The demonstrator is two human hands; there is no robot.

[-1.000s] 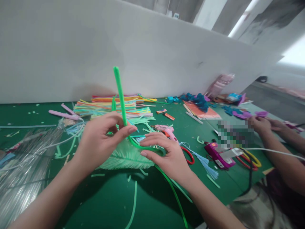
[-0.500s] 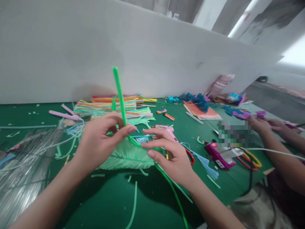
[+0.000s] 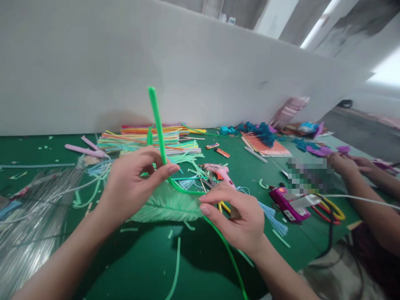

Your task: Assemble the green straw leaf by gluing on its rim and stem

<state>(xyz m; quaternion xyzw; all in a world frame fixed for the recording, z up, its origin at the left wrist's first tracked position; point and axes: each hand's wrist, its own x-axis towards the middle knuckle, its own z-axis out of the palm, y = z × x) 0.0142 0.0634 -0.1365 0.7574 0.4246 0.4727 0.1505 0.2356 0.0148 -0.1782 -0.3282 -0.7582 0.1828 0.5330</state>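
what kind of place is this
Probably a craft workshop with a shared bench: a green table strewn with offcuts, a pile of coloured straws, glue guns, and another person's hands working alongside.

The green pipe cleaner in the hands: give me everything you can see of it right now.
The green pipe cleaner is fuzzy and bright green. Its upper end stands nearly upright above the left hand, pinched between thumb and fingers. Below the pinch it bends right toward the right hand, then trails down over the green table, crossing a pale green feather.
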